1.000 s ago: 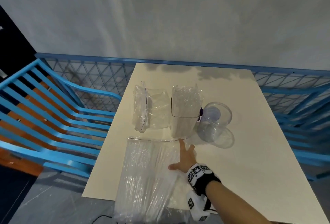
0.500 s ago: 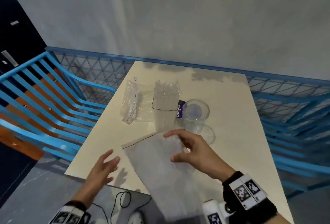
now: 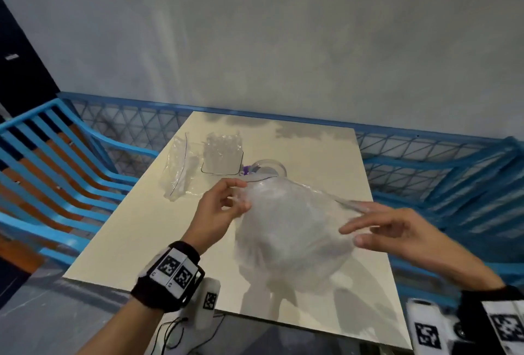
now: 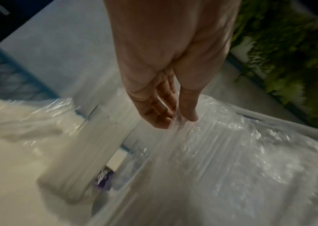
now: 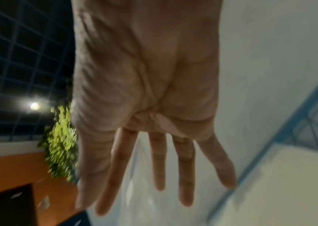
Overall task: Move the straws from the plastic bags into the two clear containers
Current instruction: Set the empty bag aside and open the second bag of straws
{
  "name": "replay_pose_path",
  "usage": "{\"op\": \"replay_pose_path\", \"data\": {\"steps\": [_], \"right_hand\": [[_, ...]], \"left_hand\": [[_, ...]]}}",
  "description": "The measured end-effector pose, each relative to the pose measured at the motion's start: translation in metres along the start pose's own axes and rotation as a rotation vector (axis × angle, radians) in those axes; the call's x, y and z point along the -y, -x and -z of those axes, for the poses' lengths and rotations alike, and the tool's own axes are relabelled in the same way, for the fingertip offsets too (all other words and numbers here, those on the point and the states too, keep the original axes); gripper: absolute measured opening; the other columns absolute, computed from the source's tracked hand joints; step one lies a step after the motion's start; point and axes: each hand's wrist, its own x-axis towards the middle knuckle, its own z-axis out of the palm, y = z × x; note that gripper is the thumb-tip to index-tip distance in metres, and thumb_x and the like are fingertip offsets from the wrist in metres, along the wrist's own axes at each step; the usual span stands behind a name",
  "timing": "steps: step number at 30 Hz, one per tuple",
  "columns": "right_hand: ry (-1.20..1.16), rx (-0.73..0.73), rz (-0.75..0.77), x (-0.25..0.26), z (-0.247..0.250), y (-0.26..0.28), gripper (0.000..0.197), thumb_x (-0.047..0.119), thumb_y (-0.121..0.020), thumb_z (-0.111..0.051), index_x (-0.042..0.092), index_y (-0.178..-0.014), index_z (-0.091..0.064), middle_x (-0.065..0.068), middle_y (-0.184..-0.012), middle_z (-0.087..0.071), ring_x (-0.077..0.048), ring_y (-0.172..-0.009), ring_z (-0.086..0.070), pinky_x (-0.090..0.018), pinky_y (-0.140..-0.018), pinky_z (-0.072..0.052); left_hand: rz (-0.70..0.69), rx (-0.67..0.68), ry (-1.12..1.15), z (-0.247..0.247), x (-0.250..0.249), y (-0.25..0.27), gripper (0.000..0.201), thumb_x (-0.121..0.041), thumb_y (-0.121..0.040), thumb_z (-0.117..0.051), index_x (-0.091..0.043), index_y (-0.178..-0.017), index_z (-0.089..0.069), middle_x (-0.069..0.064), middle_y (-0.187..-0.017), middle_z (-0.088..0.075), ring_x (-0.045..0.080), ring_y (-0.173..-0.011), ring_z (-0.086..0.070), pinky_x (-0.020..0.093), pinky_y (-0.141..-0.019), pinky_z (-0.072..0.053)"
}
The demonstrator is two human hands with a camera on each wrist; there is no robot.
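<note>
A large clear plastic bag [image 3: 286, 230] packed with straws was held up above the near half of the cream table [image 3: 141, 230], its mouth edge turned toward the far side. The left hand [image 3: 218, 210] was curled at the bag's left upper corner, and in the left wrist view the film was seen pinched between the thumb and fingertips [image 4: 190, 113]. The right hand [image 3: 397, 230] was held at the bag's right side with fingers spread and straight; no grip was shown, and whether the fingertips touched the film could not be told because of blur.

Farther off on the table, a smaller straw-filled bag [image 3: 222, 153] was seen, with a flatter, crumpled bag [image 3: 177, 170] to its left and a clear container [image 3: 269, 167] lying on its side to its right. The second container could not be made out.

The held bag was judged light but bulky, its film thin, soft and slippery, so that it would sag and twist around whatever point was gripped. The straws inside were judged light, thin-walled and easily crushed, and likely to slide out together once the mouth was tipped down. Hold was judged best taken on the film at the two corners of the mouth edge, with the bundle itself left unsqueezed.
</note>
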Motion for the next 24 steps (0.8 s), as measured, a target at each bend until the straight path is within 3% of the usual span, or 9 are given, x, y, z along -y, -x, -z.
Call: {"op": "replay_pose_path", "data": {"steps": [4, 6, 8, 11, 14, 16, 18, 21, 24], "right_hand": [[-0.048, -0.282, 0.077, 0.005, 0.039, 0.020, 0.041, 0.059, -0.067, -0.073, 0.030, -0.096, -0.076, 0.014, -0.120, -0.067, -0.004, -0.112, -0.062, -0.026, -0.094, -0.053], [-0.048, -0.249, 0.052, 0.005, 0.032, 0.013, 0.049, 0.066, -0.065, -0.070, 0.037, -0.105, -0.069, 0.012, -0.115, -0.068, -0.010, -0.102, -0.067, -0.035, -0.092, -0.055], [0.021, -0.157, -0.010, -0.003, 0.008, -0.004, 0.061, 0.076, -0.059, -0.066, 0.047, -0.113, -0.060, 0.013, -0.112, -0.066, -0.011, -0.093, -0.069, -0.037, -0.087, -0.056], [0.049, -0.165, -0.029, -0.014, -0.036, -0.031, 0.048, 0.050, -0.074, -0.074, 0.039, -0.117, -0.057, 0.007, -0.101, -0.065, -0.009, -0.075, -0.067, -0.030, -0.074, -0.058], [-0.080, -0.342, -0.012, -0.011, -0.052, -0.047, 0.019, 0.015, -0.084, -0.071, 0.024, -0.099, -0.065, -0.003, -0.072, -0.066, -0.016, -0.060, -0.066, -0.030, -0.063, -0.056], [-0.190, -0.400, -0.005, -0.007, -0.053, -0.052, 0.015, 0.008, -0.085, -0.069, 0.021, -0.092, -0.069, -0.013, -0.068, -0.065, -0.023, -0.062, -0.068, -0.028, -0.060, -0.055], [-0.242, -0.415, 0.001, -0.006, -0.056, -0.056, 0.011, 0.010, -0.084, -0.069, 0.018, -0.092, -0.071, -0.015, -0.071, -0.070, -0.025, -0.066, -0.070, -0.037, -0.067, -0.057], [-0.271, -0.339, 0.040, -0.004, -0.062, -0.058, 0.012, 0.010, -0.088, -0.062, 0.017, -0.089, -0.072, -0.008, -0.067, -0.072, -0.019, -0.064, -0.068, -0.035, -0.069, -0.054], [-0.408, -0.244, 0.015, -0.002, -0.063, -0.056, 0.022, 0.004, -0.087, -0.057, 0.016, -0.092, -0.074, -0.010, -0.080, -0.073, -0.017, -0.072, -0.070, -0.029, -0.071, -0.057]], "left_hand": [[-0.182, 0.116, -0.163, -0.007, -0.026, -0.006, 0.022, -0.006, -0.081, -0.073, -0.012, -0.101, -0.067, 0.000, -0.098, -0.070, 0.018, -0.079, -0.061, 0.019, -0.077, -0.051], [-0.221, 0.151, -0.185, -0.018, -0.037, -0.008, 0.017, -0.002, -0.082, -0.072, -0.009, -0.097, -0.068, 0.009, -0.097, -0.070, 0.022, -0.083, -0.063, 0.017, -0.077, -0.050], [-0.256, 0.184, -0.183, -0.032, -0.045, -0.008, 0.018, 0.003, -0.081, -0.070, -0.008, -0.095, -0.066, 0.004, -0.094, -0.069, 0.015, -0.081, -0.063, 0.016, -0.076, -0.049], [-0.262, 0.193, -0.157, -0.049, -0.053, -0.010, 0.020, 0.004, -0.081, -0.069, -0.011, -0.094, -0.063, -0.002, -0.088, -0.065, 0.008, -0.079, -0.062, 0.016, -0.074, -0.049], [-0.265, 0.047, -0.214, -0.057, -0.051, -0.010, 0.025, -0.010, -0.086, -0.068, -0.020, -0.107, -0.059, -0.006, -0.094, -0.065, 0.007, -0.087, -0.062, 0.015, -0.079, -0.048], [-0.277, -0.134, -0.307, -0.062, -0.048, -0.006, 0.029, -0.019, -0.086, -0.069, -0.025, -0.110, -0.055, -0.011, -0.103, -0.058, 0.003, -0.090, -0.056, 0.011, -0.077, -0.044], [-0.182, -0.209, -0.226, -0.074, -0.053, 0.001, 0.016, -0.024, -0.085, -0.069, -0.019, -0.095, -0.057, -0.008, -0.090, -0.059, 0.005, -0.075, -0.056, 0.014, -0.068, -0.046], [0.072, 0.017, -0.063, -0.092, -0.059, 0.010, 0.031, -0.033, -0.084, -0.070, -0.003, -0.085, -0.059, 0.004, -0.067, -0.065, 0.012, -0.059, -0.060, 0.031, -0.063, -0.055], [0.142, 0.064, 0.009, -0.092, -0.062, 0.011, 0.036, -0.030, -0.084, -0.071, 0.005, -0.087, -0.060, 0.009, -0.067, -0.069, 0.018, -0.061, -0.067, 0.038, -0.069, -0.061]]}}
